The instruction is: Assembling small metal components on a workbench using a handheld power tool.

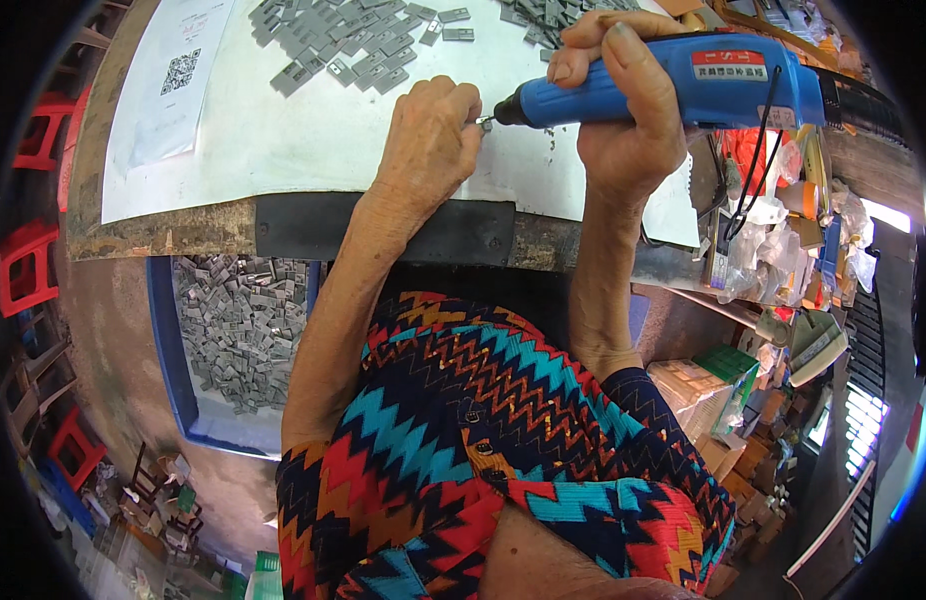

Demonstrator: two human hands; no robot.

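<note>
Across table (163, 238) and bin (171, 350) lie grey parts (355, 46) — which are finished, I cannot tell. The driver (701, 92) sits clasped in the right hand (635, 130); the left hand (428, 140), apart from it, pinches one piece (486, 124) at the driver's tip — likely unfinished.

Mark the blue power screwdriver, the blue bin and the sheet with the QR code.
Blue power screwdriver (708, 95): head view, on its casing.
Blue bin (167, 345): head view, on its left wall.
Sheet (166, 125): head view, on the paper below the code.
</note>
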